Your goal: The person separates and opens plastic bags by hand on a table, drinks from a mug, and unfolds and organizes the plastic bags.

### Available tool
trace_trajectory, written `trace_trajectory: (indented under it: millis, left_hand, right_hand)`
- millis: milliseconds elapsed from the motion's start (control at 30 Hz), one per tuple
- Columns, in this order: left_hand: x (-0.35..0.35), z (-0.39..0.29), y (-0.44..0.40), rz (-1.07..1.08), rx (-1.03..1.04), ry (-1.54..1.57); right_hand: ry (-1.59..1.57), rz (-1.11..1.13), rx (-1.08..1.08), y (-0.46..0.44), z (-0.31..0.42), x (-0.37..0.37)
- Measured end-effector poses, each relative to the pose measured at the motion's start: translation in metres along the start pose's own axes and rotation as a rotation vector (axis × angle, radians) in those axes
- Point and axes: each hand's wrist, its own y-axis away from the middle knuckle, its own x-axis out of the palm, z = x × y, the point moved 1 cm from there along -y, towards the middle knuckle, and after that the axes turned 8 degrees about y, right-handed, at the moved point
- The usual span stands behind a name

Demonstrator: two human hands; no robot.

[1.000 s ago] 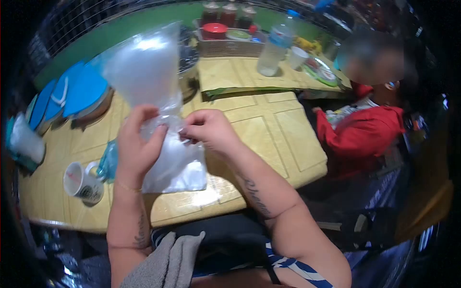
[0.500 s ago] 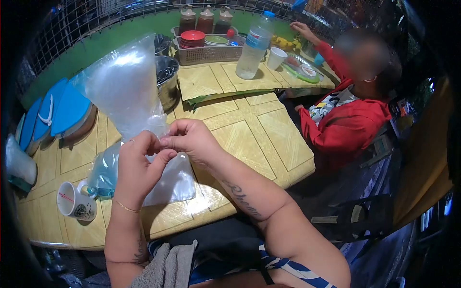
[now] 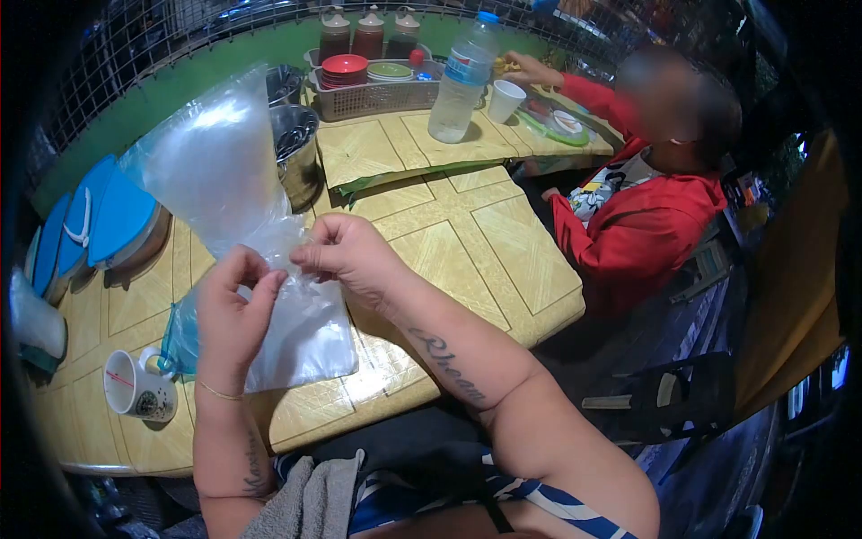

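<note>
Clear plastic bags [image 3: 215,162] lie over the yellow table [image 3: 449,260], gathered and crumpled at the middle between my hands. My left hand [image 3: 238,301] pinches the plastic between thumb and fingers from the left. From the right, my right hand [image 3: 346,260] pinches the same crumpled part, its fingertips close to the left ones. Below the hands, a flat clear part [image 3: 310,350] of the plastic rests on the table. Bluish plastic [image 3: 182,332] shows just left of my left wrist.
A paper cup [image 3: 136,386] stands at the left front, blue-lidded containers [image 3: 130,216] behind it. Further back are a metal pot [image 3: 298,166], a basket [image 3: 377,99] with sauce bottles, and a water bottle [image 3: 460,90]. A person in a red jacket [image 3: 646,216] sits at the right.
The view has shifted, so the table items appear further left. Both hands stay on the plastic, their fingertips now slightly further apart. The person's raised arm has come down toward the yellow items behind the cup.
</note>
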Motion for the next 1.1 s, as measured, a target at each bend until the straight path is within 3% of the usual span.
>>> trace_trajectory:
  millis: [67, 267, 367, 467, 567, 667, 700, 800, 933, 1033, 1100]
  left_hand:
    - [-0.007, 0.003, -0.002, -0.082, -0.006, -0.007]
    - [-0.027, 0.003, -0.004, -0.250, -0.056, -0.045]
    - [-0.030, 0.007, -0.004, -0.231, -0.068, -0.066]
    - [-0.015, -0.023, 0.000, -0.288, 0.322, -0.290]
    - [-0.006, -0.047, 0.015, -0.174, 0.610, -0.347]
    - [0.015, -0.057, 0.026, 0.185, 0.514, -0.201]
    - [0.024, -0.055, 0.024, 0.214, 0.503, -0.259]
    - [0.037, -0.041, 0.013, 0.227, 0.454, -0.394]
    - [0.024, -0.005, 0.007, 0.232, 0.074, -0.348]
    - [0.017, 0.006, 0.006, 0.287, 0.003, -0.257]
    - [0.019, 0.003, 0.006, 0.277, 0.093, -0.275]
  right_hand:
    - [0.095, -0.079, -0.064, 0.000, 0.004, -0.005]
    - [-0.068, -0.350, -0.014, -0.008, 0.009, -0.023]
    - [-0.113, -0.401, -0.018, -0.010, 0.009, -0.028]
    - [-0.081, -0.399, -0.023, -0.009, 0.005, -0.030]
    - [-0.008, -0.471, -0.080, -0.014, -0.005, -0.022]
    - [0.073, -0.415, -0.122, -0.016, -0.013, -0.016]
    - [0.032, -0.362, -0.071, -0.014, -0.012, -0.013]
    - [-0.066, -0.243, 0.026, -0.002, 0.002, -0.005]
    - [-0.150, -0.177, 0.107, 0.009, 0.019, -0.005]
    - [-0.156, -0.162, 0.048, 0.006, 0.018, -0.011]
    - [-0.140, -0.167, 0.040, 0.007, 0.018, -0.012]
